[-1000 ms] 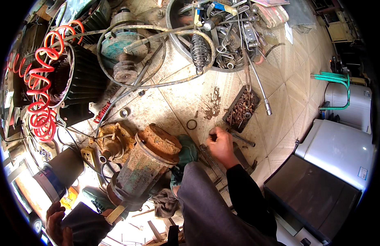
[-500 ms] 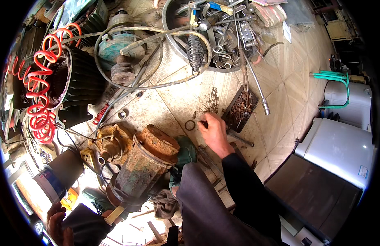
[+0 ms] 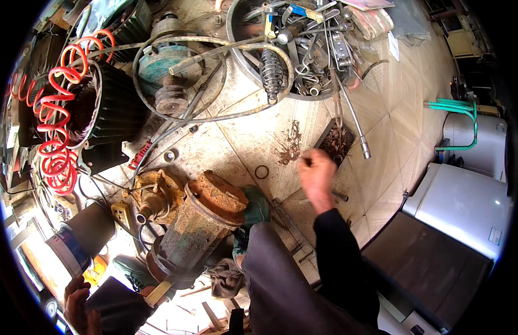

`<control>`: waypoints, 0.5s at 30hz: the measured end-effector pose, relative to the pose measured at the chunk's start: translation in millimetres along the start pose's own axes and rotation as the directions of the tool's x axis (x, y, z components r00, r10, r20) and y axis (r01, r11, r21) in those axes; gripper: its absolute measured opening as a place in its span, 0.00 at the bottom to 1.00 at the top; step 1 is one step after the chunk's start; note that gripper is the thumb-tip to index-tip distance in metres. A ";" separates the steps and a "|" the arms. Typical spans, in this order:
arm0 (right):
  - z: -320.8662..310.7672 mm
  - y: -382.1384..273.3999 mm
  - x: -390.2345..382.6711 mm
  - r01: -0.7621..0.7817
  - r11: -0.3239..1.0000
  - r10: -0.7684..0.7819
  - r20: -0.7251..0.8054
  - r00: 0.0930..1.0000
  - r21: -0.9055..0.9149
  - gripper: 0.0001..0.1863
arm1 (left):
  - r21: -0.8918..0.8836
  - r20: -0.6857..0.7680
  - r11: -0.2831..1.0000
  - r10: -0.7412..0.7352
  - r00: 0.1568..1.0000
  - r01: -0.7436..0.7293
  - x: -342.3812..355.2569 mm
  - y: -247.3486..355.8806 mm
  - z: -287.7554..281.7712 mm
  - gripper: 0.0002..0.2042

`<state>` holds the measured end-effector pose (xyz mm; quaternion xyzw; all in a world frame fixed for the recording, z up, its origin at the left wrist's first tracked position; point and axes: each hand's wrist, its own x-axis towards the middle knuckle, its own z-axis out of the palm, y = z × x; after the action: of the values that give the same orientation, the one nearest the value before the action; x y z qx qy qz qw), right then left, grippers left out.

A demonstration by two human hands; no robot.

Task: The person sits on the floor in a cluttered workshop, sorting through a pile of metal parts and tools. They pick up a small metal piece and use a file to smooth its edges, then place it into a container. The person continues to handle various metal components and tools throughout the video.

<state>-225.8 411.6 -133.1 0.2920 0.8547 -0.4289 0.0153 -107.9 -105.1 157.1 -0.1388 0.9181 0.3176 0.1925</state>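
My right hand (image 3: 317, 174), slightly blurred, is closed with its fingers curled together over the near end of a small dark tray (image 3: 325, 129) of rusty bolts and nuts (image 3: 340, 143). Whatever is in its fingers is hidden. To its left a thin dark ring (image 3: 261, 172) lies on the tiles. My left hand (image 3: 79, 306) rests at the lower left by my knee, fingers loosely apart and holding nothing. Between my legs a rusty, cylindrical motor housing (image 3: 195, 234) stands tilted, with a rusty yellow-brown flanged part (image 3: 158, 192) to its left.
A round basin (image 3: 236, 56) of wrenches, sockets and a coil-spring shock absorber (image 3: 271, 72) stands ahead. A long socket bar (image 3: 356, 125) leans out of it. A hose loop (image 3: 222, 117), red coiled hose (image 3: 55, 128) and finned motor casing (image 3: 116, 100) lie left. White appliances (image 3: 457, 195) stand right.
My right hand has moved right, from beside the ring to the tray of bolts. A small bolt-like piece that lay above the ring is gone from the floor. My left hand stays put.
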 end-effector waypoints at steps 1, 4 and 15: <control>-22.8 -3.0 6.5 0.059 0.952 -0.078 -0.050 0.996 -0.301 0.03 | -0.004 0.002 1.000 0.002 1.000 -0.002 0.6 0.7 -1.6 0.20; -66.2 9.6 17.6 0.209 0.821 -0.313 -0.113 0.943 -0.531 0.08 | -0.007 0.002 1.000 0.007 1.000 -0.007 -0.2 1.1 -2.7 0.20; -16.7 -4.5 -1.4 0.461 0.619 -0.443 0.203 0.873 -0.636 0.08 | -0.006 0.005 1.000 0.018 1.000 -0.018 3.0 4.9 1.5 0.20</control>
<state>-223.2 421.2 -118.8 0.0369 0.9952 -0.0882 0.0216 -112.0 -100.7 157.3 -0.1304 0.9179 0.3222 0.1913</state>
